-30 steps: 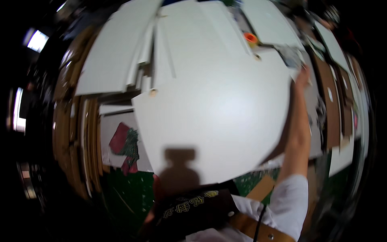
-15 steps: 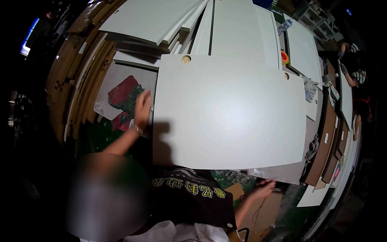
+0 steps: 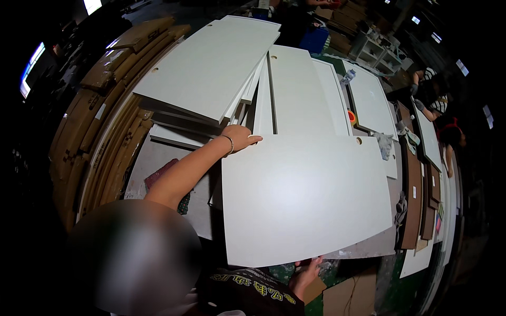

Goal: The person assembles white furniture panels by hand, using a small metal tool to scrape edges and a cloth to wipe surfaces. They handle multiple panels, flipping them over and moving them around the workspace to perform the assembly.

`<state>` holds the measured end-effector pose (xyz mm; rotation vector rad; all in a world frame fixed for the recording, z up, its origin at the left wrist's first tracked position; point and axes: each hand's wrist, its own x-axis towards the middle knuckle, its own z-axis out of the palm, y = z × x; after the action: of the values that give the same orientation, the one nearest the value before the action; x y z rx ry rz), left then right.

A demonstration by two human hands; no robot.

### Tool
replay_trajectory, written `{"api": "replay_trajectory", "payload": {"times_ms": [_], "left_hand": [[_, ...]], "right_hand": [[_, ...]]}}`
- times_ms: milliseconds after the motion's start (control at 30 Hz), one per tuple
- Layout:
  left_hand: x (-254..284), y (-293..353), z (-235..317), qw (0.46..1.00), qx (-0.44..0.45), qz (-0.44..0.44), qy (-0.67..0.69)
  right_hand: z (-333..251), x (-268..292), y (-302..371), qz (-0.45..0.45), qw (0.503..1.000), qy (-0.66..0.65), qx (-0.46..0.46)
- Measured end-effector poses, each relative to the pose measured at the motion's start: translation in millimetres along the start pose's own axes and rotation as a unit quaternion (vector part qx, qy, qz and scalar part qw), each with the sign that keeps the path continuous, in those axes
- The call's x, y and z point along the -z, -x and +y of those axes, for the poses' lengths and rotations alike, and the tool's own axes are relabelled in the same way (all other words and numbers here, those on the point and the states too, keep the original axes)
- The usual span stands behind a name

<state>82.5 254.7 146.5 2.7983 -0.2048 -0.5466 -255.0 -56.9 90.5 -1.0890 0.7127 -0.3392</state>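
Observation:
A large white panel [image 3: 305,200] lies in front of me, with a round hole by its far right corner. My left hand [image 3: 241,139] grips its far left corner, the thumb on top and the fingers bent at the edge. The hand covers that corner. At the near edge is my right hand [image 3: 308,273], its fingertips up against the board's edge; part of them is hidden there. Behind my left forearm lies a red and green cloth item [image 3: 161,174], partly covered by the arm.
More white panels [image 3: 205,68] are stacked beyond, some askew. Brown cardboard packs [image 3: 105,121] stand along the left. To the right are an orange tape roll [image 3: 352,117], a grey rag [image 3: 385,145] and brown boards [image 3: 411,210]. People work at the far right.
My left hand has gone from beside the red and green cloth to the panel's far left corner. My right hand has shifted left to its near edge. The view has tilted up.

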Motion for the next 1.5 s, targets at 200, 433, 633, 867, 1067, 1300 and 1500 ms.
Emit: {"api": "replay_trajectory", "payload": {"times_ms": [200,433,633,867,1067,1300,1500], "left_hand": [[-15.7,16.2,-16.6,0.98,-0.096,-0.11,0.132],[-33.2,50.6,7.2,0.962,-0.08,-0.142,0.22],[-41.4,126.4,-6.5,0.91,-0.034,-0.108,0.398],[-10.9,203.9,-49.1,0.861,-0.019,0.043,0.506],[24.4,273.0,-96.6,0.839,0.064,0.131,0.524],[38.8,293.5,-154.8,0.804,0.158,0.202,0.536],[49.8,269.5,-223.2,0.794,0.195,0.197,0.542]], "right_hand": [[-13.5,14.3,-21.5,0.117,0.989,0.059,0.062],[-49.4,67.4,-72.4,0.107,0.966,0.104,0.212],[-98.7,50.1,-49.1,-0.004,0.966,0.089,0.242],[-124.9,-24.4,-68.3,-0.149,0.95,0.066,0.266],[-101.2,-127.9,-95.0,-0.242,0.94,0.055,0.235],[-73.9,-265.1,-99.1,-0.29,0.946,0.02,0.14],[-42.0,-345.7,-133.7,-0.35,0.926,0.076,0.123]]}}
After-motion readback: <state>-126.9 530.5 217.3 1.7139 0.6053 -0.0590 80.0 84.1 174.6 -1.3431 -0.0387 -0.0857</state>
